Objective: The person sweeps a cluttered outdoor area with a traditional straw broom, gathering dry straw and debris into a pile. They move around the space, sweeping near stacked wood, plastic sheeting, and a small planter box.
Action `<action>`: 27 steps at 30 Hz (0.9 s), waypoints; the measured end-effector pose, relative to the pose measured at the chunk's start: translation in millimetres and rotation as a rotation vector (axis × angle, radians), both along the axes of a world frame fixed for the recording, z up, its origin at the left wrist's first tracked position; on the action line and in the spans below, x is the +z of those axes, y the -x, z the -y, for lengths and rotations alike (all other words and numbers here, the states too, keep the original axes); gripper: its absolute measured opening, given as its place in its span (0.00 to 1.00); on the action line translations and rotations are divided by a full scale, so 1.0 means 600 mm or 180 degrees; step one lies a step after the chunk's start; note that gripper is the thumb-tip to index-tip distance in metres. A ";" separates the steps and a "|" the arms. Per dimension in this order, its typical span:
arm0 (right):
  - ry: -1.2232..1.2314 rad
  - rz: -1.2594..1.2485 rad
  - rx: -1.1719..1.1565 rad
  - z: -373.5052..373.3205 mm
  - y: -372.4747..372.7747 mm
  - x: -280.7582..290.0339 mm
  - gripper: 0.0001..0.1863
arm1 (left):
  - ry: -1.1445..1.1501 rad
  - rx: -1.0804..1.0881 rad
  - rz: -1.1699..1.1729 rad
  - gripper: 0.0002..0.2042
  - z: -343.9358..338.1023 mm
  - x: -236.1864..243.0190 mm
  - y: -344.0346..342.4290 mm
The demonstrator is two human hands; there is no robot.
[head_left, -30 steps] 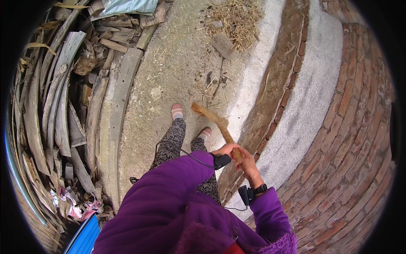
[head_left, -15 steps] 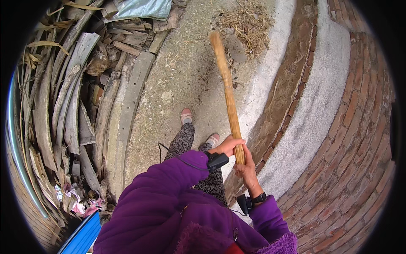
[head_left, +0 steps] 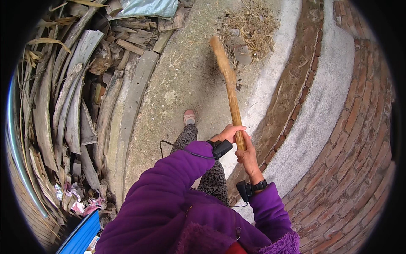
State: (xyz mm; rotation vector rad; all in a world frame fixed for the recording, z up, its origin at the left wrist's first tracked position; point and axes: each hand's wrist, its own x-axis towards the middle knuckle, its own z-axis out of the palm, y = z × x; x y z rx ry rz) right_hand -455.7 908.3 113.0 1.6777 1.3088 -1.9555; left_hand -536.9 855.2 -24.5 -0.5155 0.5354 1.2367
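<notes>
A long, slightly crooked wooden stick (head_left: 231,91) is raised in front of me, its thick, blurred tip pointing away. My left hand (head_left: 229,132) is closed round its lower part. Just below, near the butt end, my right hand (head_left: 249,155) wraps the same stick. Both wrists carry black straps with small black devices, and a cable runs from the left one. Beyond the tip, to its right, loose straw (head_left: 253,26) lies heaped on the concrete, with a flat greyish piece (head_left: 240,52) at its near edge.
Stacked old boards and firewood (head_left: 74,99) line the left side behind a concrete kerb (head_left: 134,106). A pale blue sheet (head_left: 146,8) lies over the far end. On the right, a whitish ledge (head_left: 323,80) runs beside a brick wall (head_left: 359,122). A blue panel (head_left: 82,233) stands at lower left.
The straw and path have shifted slightly in view as I moved. Both hands, still on the stick, sit a little farther forward. One of my shoes is no longer visible.
</notes>
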 end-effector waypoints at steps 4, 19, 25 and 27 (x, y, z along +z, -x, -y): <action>-0.0201 -0.0329 0.0232 0.043 0.047 0.032 0.46 | -0.0063 0.0158 -0.0380 0.10 0.032 0.055 0.068; 0.2154 -0.0216 0.0314 0.122 0.214 -0.137 0.21 | 0.1451 0.0519 -0.0030 0.11 0.273 -0.023 0.178; 0.1396 -0.0727 -0.0576 -0.094 0.230 -0.142 0.28 | -0.0059 -0.0440 0.0183 0.12 0.000 -0.092 0.266; 0.1184 -0.0710 -0.0792 -0.157 0.237 -0.139 0.33 | 0.0388 -0.0563 -0.0104 0.10 -0.094 -0.108 0.270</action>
